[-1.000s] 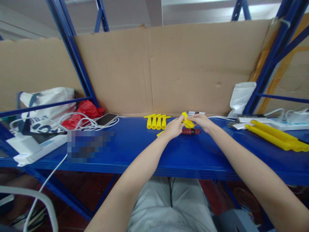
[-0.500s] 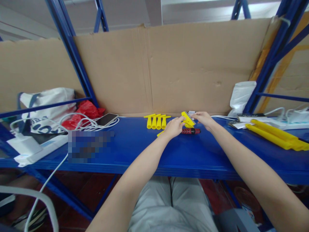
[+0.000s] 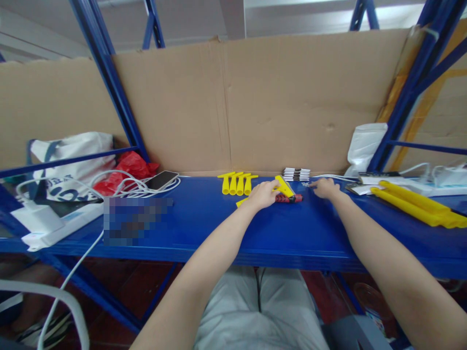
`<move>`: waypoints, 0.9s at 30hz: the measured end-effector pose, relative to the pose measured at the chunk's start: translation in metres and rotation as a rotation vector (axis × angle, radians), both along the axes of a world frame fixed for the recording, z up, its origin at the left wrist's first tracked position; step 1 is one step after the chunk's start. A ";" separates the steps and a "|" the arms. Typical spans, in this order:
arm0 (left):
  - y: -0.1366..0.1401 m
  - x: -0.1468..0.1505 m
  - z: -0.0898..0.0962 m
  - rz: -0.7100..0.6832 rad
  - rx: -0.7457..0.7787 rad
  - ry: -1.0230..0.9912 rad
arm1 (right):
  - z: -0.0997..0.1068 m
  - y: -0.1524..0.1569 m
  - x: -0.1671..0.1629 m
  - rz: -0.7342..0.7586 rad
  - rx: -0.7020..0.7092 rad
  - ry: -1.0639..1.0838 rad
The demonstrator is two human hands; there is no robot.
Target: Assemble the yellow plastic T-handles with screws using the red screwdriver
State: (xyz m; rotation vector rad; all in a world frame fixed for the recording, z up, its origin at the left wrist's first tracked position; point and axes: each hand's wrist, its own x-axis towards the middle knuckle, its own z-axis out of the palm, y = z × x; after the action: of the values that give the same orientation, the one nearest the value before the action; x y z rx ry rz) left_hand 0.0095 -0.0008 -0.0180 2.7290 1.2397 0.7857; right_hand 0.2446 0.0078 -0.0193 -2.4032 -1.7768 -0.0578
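Blue shelf (image 3: 292,231): white pouch (image 3: 365,148), contents hidden; left hand (image 3: 263,194) pinches yellow tool (image 3: 285,186); right hand (image 3: 327,188), grip unclear.

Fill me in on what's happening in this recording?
A person at a blue table grips a yellow piece in the left hand. The right hand is at some small silvery bits; whether it has picked any up is unclear. A red-and-black tool lies by the held piece, four similar yellow pieces sit in a row leftward, and white-and-black bundles lie behind.
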 end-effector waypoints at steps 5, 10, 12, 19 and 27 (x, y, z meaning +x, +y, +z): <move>0.001 0.001 0.000 -0.006 -0.001 0.000 | 0.001 0.001 -0.002 0.005 0.001 -0.021; 0.001 0.001 -0.001 0.001 0.006 0.007 | 0.000 0.002 -0.002 0.013 0.023 -0.026; 0.001 0.001 -0.001 0.001 0.000 0.003 | -0.001 0.003 0.000 0.018 0.034 -0.024; 0.002 0.000 -0.001 -0.012 -0.013 -0.007 | -0.003 0.005 0.000 0.038 0.050 -0.022; -0.003 0.001 0.002 -0.015 -0.021 0.011 | 0.000 0.008 -0.010 0.004 0.000 0.069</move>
State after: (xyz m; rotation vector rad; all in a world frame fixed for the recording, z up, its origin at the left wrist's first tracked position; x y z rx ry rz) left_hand 0.0102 -0.0034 -0.0160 2.7266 1.2203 0.7527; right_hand 0.2349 0.0154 -0.0190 -2.3714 -1.7510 0.0255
